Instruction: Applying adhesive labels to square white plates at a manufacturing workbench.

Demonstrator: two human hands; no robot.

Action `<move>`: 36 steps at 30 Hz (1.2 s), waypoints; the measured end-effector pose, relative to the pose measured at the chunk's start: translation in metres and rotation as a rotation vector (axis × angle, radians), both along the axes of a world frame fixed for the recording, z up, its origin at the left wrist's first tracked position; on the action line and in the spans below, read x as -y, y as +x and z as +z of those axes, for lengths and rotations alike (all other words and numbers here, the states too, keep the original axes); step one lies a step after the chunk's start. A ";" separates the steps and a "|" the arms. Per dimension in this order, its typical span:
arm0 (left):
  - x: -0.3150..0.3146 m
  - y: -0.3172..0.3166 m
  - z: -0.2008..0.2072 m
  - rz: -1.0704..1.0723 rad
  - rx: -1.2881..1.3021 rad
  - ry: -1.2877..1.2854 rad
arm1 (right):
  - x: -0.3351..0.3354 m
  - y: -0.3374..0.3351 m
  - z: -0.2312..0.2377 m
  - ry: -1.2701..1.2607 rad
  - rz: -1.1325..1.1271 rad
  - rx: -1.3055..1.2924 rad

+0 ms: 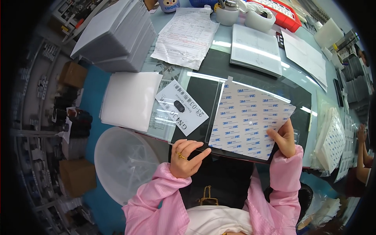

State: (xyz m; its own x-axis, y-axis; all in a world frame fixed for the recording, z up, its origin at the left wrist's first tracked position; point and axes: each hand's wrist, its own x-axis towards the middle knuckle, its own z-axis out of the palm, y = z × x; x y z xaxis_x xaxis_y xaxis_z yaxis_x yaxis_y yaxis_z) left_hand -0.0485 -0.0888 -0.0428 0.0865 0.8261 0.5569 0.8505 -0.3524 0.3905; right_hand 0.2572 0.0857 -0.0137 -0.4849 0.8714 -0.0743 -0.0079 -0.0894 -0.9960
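A white adhesive-backing sheet point(250, 117) with repeated blue print lies over the dark mat point(201, 90) in front of me. My right hand point(285, 138) grips its right edge, thumb on top and the other fingers mostly hidden beneath. My left hand point(188, 156) is empty at the table's front edge, its fingers loosely bent and apart, with a ring on one. The left index fingertip is close to the sheet's lower left corner. Beyond that hand lies a white printed card point(186, 113), tilted, with a small black oval piece point(179, 106) on it.
White sheets point(131, 100) lie left of the card, before a tall grey-white stack point(117, 37). A crumpled paper form point(186, 37) and a pad of sheets point(255, 51) lie farther back. Blue-printed sheets point(331, 137) are at right; a translucent bin point(117, 168) stands below left.
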 end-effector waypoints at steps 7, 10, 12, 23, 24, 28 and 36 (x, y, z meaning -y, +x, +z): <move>-0.006 0.011 0.009 0.046 -0.010 -0.031 | -0.002 0.004 -0.001 0.014 0.032 0.026; -0.006 0.011 0.011 0.057 -0.024 -0.050 | -0.002 0.001 0.000 0.011 0.028 0.028; -0.005 0.013 0.012 0.052 -0.025 -0.062 | -0.002 0.002 -0.001 -0.004 0.023 0.030; -0.007 0.020 0.013 0.076 -0.051 -0.059 | 0.000 -0.003 0.005 0.023 0.009 0.028; -0.008 0.020 0.013 0.066 -0.047 -0.058 | 0.000 -0.003 0.005 0.023 -0.001 0.032; -0.007 0.021 0.016 0.071 -0.064 -0.070 | 0.000 -0.005 0.007 0.005 -0.020 0.004; -0.007 0.028 0.020 0.086 -0.092 -0.101 | 0.000 -0.005 0.008 0.021 0.002 0.019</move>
State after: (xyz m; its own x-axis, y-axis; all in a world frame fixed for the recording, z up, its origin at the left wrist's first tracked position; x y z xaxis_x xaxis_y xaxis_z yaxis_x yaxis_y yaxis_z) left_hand -0.0208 -0.0817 -0.0231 0.0602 0.8841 0.4633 0.9095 -0.2399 0.3396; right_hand 0.2526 0.0858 -0.0059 -0.4853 0.8719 -0.0651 0.0117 -0.0680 -0.9976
